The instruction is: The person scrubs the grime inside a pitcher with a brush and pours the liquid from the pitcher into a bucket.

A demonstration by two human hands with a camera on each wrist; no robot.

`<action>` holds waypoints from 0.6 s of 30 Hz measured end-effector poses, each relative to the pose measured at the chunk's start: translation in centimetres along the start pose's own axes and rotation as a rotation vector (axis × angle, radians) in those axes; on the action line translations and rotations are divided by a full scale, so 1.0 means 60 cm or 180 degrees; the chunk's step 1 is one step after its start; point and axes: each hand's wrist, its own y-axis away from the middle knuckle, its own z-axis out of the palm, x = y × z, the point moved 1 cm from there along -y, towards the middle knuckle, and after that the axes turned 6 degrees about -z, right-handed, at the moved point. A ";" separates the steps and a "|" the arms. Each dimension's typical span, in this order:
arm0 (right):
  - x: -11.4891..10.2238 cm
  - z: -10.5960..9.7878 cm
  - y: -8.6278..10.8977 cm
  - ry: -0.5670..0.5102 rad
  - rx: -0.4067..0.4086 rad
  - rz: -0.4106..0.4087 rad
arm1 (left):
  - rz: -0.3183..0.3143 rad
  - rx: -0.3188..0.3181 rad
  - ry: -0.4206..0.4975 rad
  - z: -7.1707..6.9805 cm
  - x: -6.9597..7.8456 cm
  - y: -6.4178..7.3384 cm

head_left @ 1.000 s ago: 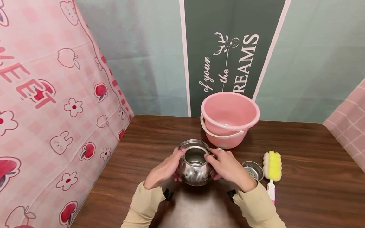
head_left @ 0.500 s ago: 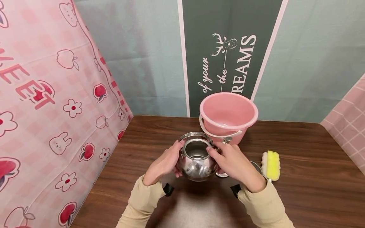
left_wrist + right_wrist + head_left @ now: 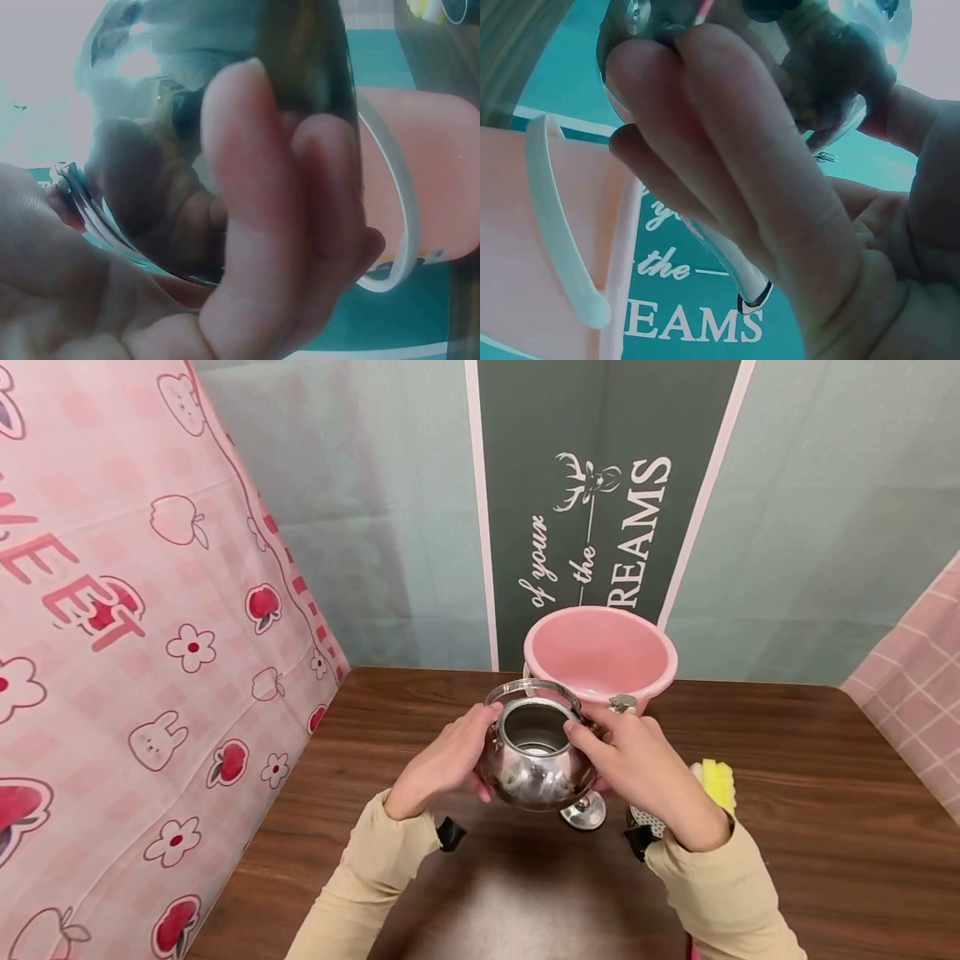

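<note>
A shiny steel teapot point(image 3: 536, 781) without its lid is held up off the table, its round mouth tilted toward me. My left hand point(image 3: 450, 752) grips its left side, thumb at the rim; in the left wrist view, curled fingers point(image 3: 255, 187) wrap the belly. On the other side my right hand point(image 3: 637, 756) holds it, thumb over the rim and fingers point(image 3: 757, 142) beneath the belly. The spout point(image 3: 622, 702) points toward the pink bucket point(image 3: 600, 647). Below and right of the teapot, a steel lid point(image 3: 585, 814) lies on the table.
A perforated steel strainer point(image 3: 647, 820) sits partly behind my right wrist. Right of it lies a yellow and white sponge brush point(image 3: 718, 783), its handle mostly hidden by my sleeve. The brown wooden table point(image 3: 390, 718) ends at a fabric-covered wall.
Both hands have raised the teapot and carried it away from me and slightly right, toward the bucket. The lid has come into view beneath it; my right arm now covers more of the strainer and brush.
</note>
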 end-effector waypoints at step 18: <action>0.009 -0.051 -0.023 -0.0002 0.0205 0.0062 | 0.0030 -0.0083 -0.0046 -0.014 0.063 -0.037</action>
